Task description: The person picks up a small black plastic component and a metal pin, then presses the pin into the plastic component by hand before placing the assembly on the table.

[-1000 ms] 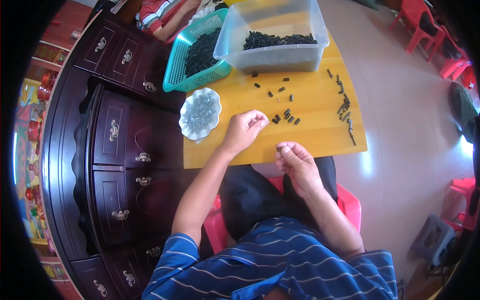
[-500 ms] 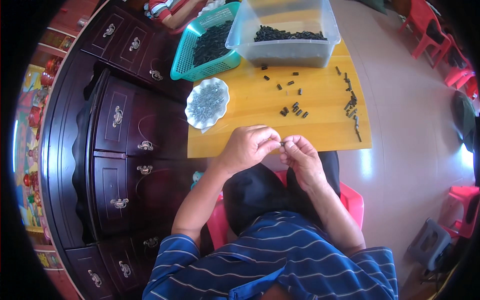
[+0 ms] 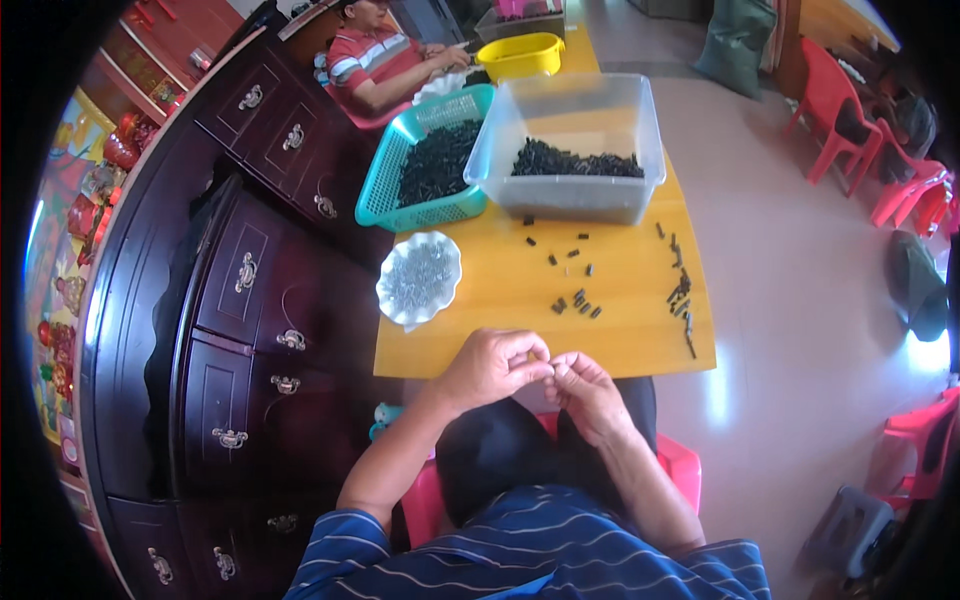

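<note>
Just off the table's near edge, my left hand [image 3: 492, 370] and my right hand [image 3: 592, 398] meet fingertip to fingertip. Both are closed in a pinch. A tiny dark piece shows at the right fingertips; most of it is hidden by the fingers, and what the left fingertips pinch cannot be made out. Beyond the hands, several short black cylinders [image 3: 581, 299] lie scattered on the wooden table [image 3: 480, 340]. More dark pieces [image 3: 680, 290] form a line along its right side. Left of them stands a white scalloped dish [image 3: 388, 287] of small thin silvery pieces.
A green basket [image 3: 372, 196] and a clear plastic bin [image 3: 585, 200], both holding black pieces, stand farther back. Behind them is a yellow tub [image 3: 520, 60], with another person [image 3: 385, 65] seated at the left. Dark wooden drawers [image 3: 240, 270] flank the table; red chairs [image 3: 835, 110] stand at right.
The view has tilted up, so the table and hands sit lower and the seated person and yellow tub show more fully. My hands keep the same fingertip pinch.
</note>
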Available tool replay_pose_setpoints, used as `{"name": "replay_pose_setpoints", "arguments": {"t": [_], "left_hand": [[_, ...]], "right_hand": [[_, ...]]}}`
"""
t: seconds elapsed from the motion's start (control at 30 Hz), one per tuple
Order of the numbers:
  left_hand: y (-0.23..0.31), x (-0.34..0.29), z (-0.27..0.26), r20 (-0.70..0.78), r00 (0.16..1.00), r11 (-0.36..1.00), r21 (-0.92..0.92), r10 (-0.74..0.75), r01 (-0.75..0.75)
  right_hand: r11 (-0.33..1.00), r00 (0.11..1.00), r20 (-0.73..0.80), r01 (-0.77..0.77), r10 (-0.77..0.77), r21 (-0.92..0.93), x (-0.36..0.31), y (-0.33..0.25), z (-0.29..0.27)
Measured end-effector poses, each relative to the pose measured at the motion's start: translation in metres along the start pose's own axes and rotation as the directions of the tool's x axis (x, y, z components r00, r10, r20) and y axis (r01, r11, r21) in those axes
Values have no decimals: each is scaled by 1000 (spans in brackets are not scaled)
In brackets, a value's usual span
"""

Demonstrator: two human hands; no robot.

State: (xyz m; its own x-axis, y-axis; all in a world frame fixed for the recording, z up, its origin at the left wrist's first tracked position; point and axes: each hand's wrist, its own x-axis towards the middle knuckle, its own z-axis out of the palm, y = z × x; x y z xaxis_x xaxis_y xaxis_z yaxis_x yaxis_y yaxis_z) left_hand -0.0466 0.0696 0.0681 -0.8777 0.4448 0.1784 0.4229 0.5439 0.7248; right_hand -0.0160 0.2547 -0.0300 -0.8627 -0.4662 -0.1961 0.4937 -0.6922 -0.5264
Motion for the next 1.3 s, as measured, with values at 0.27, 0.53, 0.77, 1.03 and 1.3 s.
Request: {"name": "replay_pose_setpoints", "arguments": {"t": [0.27, 0.53, 0.77, 1.03, 1.3], "left_hand": [[-3, -11, -2, -4, 998, 988, -138, -67, 65], [-15, -25, -4, 89, 895, 858, -259, -436, 444], [8, -42, 42, -382, 915, 960, -280, -133, 22], [18, -39, 109, -394, 834, 917, 262, 387, -301], [25, -50, 111, -374, 856, 921, 294, 357, -256]], "right_hand": [[997, 990, 127, -66, 59, 50, 1, -3, 0], [992, 999, 13, -53, 52, 118, 3, 0, -7], [954, 997, -73, -8, 31, 300, 5, -2, -4], [837, 992, 93, -125, 89, 533, 10, 11, -18], [784, 968, 250, -170, 20, 596, 10, 12, -20]]}}
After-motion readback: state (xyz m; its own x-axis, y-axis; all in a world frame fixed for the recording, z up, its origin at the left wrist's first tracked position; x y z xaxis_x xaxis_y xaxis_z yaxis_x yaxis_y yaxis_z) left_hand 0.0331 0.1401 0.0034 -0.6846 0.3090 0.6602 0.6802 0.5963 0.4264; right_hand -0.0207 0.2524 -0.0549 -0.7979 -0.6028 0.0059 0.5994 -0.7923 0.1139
